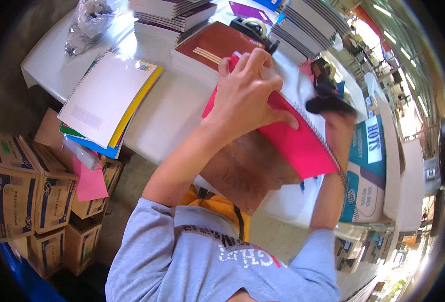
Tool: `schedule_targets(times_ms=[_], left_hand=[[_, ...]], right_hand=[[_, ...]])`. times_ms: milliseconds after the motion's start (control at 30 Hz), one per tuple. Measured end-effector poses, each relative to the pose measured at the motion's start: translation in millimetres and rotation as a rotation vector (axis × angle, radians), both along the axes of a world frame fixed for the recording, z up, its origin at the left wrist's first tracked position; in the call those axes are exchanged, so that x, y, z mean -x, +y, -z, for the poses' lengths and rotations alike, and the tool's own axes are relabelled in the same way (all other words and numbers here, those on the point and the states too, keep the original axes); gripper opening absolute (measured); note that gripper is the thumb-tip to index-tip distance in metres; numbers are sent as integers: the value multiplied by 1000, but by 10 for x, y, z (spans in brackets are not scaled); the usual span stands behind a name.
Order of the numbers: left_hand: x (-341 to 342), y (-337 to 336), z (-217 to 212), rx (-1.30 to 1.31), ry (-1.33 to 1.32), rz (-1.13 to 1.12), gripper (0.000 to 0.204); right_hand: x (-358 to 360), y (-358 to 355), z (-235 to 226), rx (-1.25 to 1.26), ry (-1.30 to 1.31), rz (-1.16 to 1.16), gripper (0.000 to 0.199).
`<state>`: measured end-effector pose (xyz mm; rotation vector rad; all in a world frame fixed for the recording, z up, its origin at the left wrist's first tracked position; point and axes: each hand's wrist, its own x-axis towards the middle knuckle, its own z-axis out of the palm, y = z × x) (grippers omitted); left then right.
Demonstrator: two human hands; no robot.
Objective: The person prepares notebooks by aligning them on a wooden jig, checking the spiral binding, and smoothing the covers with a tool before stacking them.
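Observation:
My left hand [252, 88] is closed on a bright pink spiral notebook [303, 146], fingers over its far edge and thumb on the cover. The notebook is tilted up, its wire coil toward the right. Beyond that coil, my right hand [339, 123] is smeared by motion, and its fingers are mostly hidden behind a dark tape dispenser [330, 103] that it appears to grip. Below the pink notebook lies a piece of brown cardboard [232, 168]. Just past my left hand is a stack topped by a brown-covered notebook [207, 43].
Spiral notebooks with a white top cover [109, 95] lie at the table's left edge. Taller notebook stacks [174, 17] stand at the back, near another tape dispenser [255, 30] and a plastic bag [89, 25]. Cardboard boxes [13, 186] are lower left; a teal-and-white box [366, 171] is right.

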<state>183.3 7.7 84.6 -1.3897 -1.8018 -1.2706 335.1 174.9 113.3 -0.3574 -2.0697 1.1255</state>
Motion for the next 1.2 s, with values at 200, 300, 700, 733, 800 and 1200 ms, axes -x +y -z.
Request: schedule_targets(times_ms=[200, 300, 700, 733, 800, 1200], left_hand=[[131, -87, -41, -41, -1, -2, 57], [217, -121, 43, -107, -82, 45, 57], [350, -36, 415, -414, -309, 179, 102], [384, -12, 437, -412, -399, 228, 103], [398, -4, 429, -394, -471, 293, 105], [424, -84, 397, -201, -664, 366, 103]], right_hand=[[217, -3, -34, -246, -115, -73, 19], [275, -226, -181, -187, 158, -718, 22], [468, -242, -39, -112, -38, -466, 25], [510, -333, -123, -251, -76, -499, 25], [603, -329, -157, -413, -201, -378, 28], [847, -484, -74, -149, -55, -551, 29]])
